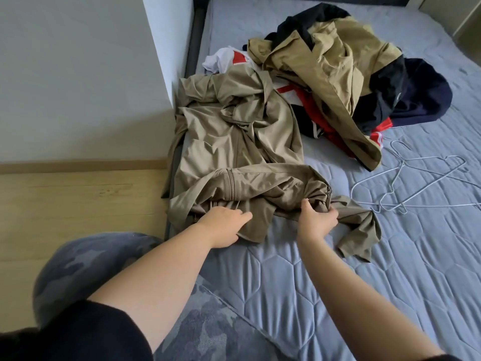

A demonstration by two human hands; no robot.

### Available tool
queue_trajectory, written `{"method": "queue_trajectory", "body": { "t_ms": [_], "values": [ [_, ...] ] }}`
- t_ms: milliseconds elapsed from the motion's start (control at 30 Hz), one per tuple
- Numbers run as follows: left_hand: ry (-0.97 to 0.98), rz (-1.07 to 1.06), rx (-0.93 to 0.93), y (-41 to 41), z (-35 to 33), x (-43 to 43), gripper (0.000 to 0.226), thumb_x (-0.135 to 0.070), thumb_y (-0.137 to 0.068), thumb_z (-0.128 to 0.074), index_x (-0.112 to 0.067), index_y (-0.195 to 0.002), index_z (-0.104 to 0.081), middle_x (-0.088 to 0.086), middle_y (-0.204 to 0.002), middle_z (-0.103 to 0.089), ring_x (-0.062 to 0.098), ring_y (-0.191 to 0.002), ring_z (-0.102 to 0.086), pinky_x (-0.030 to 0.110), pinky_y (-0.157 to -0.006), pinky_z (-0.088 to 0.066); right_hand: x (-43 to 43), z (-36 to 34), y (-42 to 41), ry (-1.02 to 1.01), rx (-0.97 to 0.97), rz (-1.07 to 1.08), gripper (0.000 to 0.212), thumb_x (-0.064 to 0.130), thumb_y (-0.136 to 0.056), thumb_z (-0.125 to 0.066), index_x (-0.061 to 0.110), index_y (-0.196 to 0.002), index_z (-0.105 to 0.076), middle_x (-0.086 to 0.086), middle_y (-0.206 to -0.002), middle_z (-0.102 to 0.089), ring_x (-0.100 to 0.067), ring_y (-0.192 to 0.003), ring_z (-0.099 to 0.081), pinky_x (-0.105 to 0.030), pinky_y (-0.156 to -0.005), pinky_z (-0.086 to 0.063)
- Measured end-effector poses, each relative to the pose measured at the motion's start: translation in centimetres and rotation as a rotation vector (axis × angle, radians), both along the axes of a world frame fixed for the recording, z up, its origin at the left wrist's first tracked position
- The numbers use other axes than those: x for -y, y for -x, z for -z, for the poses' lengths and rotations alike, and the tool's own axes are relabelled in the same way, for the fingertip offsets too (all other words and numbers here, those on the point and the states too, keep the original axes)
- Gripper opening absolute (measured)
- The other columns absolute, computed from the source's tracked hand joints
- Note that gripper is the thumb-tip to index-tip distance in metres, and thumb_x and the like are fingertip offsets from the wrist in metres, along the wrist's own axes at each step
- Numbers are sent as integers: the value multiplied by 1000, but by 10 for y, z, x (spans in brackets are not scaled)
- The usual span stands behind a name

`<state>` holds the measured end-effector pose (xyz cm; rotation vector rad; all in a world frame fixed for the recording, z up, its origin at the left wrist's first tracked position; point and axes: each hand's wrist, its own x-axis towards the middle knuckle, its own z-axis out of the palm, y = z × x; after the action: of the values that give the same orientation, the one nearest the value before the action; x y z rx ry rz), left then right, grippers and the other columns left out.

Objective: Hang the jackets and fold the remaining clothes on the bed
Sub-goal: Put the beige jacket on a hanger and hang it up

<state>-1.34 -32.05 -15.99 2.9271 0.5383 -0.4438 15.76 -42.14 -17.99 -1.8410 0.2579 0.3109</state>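
Jacket of khaki cloth lies spread at frame centre on the bed; left hand pinches its hem, right hand clutches a sleeve. Clothes pile upper right, wire hangers beside.

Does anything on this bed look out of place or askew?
Yes. The khaki jacket lies crumpled, its left edge hanging over the bed side toward the floor. The wire hangers lie tangled beside the clothes heap.
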Motion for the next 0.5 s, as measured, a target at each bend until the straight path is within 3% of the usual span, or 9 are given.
{"method": "queue_trajectory", "body": {
  "t_ms": [67, 167, 233, 267, 300, 367, 433, 500],
  "values": [
    [-3, 10, 39, -5, 0, 6, 26, -15, -87, -49, -14, -112, -44, 6, -106, -56, 32, -95, -57, 34, -64, -30, -3, -2, 10, -140, -223, 85, 47, 20, -78, -71, 4, -117, -52, -10, -108, -57, -24, -88, -60, -34, -78, -51],
    [139, -110, 52, -7, 2, 9, 4, -21, -90, -48, -17, -88, -47, 5, -99, -60, 30, -92, -56, 30, -65, -32, -7, -6, 5, -234, -526, -92, 22, 10, -86, -63, 5, -107, -58, -7, -79, -56, -18, -64, -55, -32, -63, -51],
    [243, -235, 28, -4, 1, 5, 13, -22, -91, -49, -20, -78, -47, 3, -88, -57, 27, -86, -54, 29, -64, -32, -6, -11, -10, -208, -519, -118, 5, 7, -91, -56, 7, -96, -57, -8, -73, -55, -18, -59, -54, -30, -49, -50],
    [263, -272, 1, -2, 0, 1, 16, -21, -92, -50, -20, -76, -48, 1, -84, -54, 25, -82, -52, 29, -63, -32, -2, -14, -21, -151, -422, -72, 5, 8, -92, -53, 6, -94, -58, -10, -75, -57, -20, -60, -56, -26, -45, -49],
    [270, -284, -32, 0, -1, -3, 18, -21, -92, -51, -19, -74, -48, 0, -81, -52, 23, -79, -51, 29, -62, -33, 4, -15, -33, -68, -265, -10, 10, 8, -90, -52, 6, -97, -59, -12, -83, -61, -25, -68, -60, -23, -50, -48],
    [310, -275, -104, 5, -2, -8, 21, -26, -92, -55, -16, -74, -54, 0, -79, -56, 20, -75, -54, 28, -60, -37, 23, -10, -54, 141, 31, 28, 30, 4, -84, -51, 5, -113, -55, -14, -113, -60, -31, -103, -58, -24, -76, -41],
    [389, -278, -140, 6, -3, -8, 24, -39, -89, -57, -18, -79, -63, -3, -84, -62, 18, -81, -58, 29, -68, -44, 33, -5, -57, 386, 150, -85, 51, 4, -79, -58, 5, -128, -43, -17, -135, -45, -33, -124, -42, -32, -97, -34],
    [432, -336, -59, 3, -1, -4, 30, -48, -88, -54, -22, -77, -63, -7, -81, -60, 16, -82, -57, 29, -71, -44, 30, 2, -45, 573, 341, -277, 71, 1, -75, -59, 6, -139, -30, -17, -146, -29, -33, -134, -25, -41, -110, -20]
  ]
}}
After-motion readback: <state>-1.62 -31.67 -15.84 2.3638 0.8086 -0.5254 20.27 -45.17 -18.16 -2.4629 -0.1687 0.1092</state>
